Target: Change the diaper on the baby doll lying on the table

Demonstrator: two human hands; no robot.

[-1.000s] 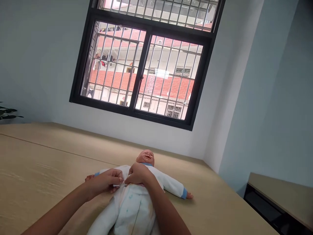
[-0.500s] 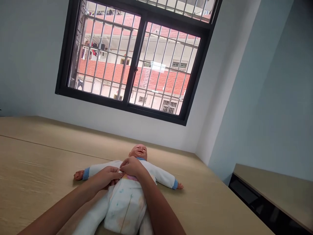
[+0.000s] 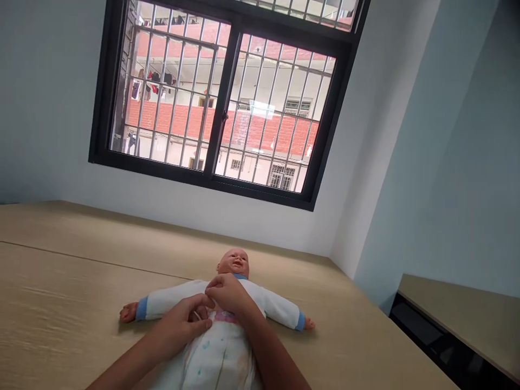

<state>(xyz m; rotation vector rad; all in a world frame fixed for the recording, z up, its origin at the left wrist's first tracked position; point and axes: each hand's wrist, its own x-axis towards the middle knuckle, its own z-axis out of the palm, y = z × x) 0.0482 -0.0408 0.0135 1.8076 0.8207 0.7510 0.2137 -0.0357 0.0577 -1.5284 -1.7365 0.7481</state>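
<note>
A baby doll [image 3: 238, 262] lies on its back with both arms spread, its head toward the window. It wears a white shirt [image 3: 173, 299] with blue cuffs and collar, and a white printed diaper [image 3: 217, 355]. My right hand [image 3: 228, 294] rests on the chest, its fingertips pinched at the shirt front; exactly what cloth lies between them is partly hidden. Just left of it, my left hand [image 3: 184, 322] has its thumb against the diaper's upper edge. The left index finger is apart from the thumb and reaches near the right fingertips. The doll's legs are mostly out of view.
The doll lies on a light wood tabletop [image 3: 81, 303] with a seam running across it. Behind stands a white wall with a barred, dark-framed window [image 3: 221, 116]. At right is another wood-topped piece of furniture [image 3: 459, 303] with a dark front.
My left thumb and index finger have parted from their pinch near the diaper's top edge. My right hand stays at the chest. The view has tilted up slightly, so the doll sits lower.
</note>
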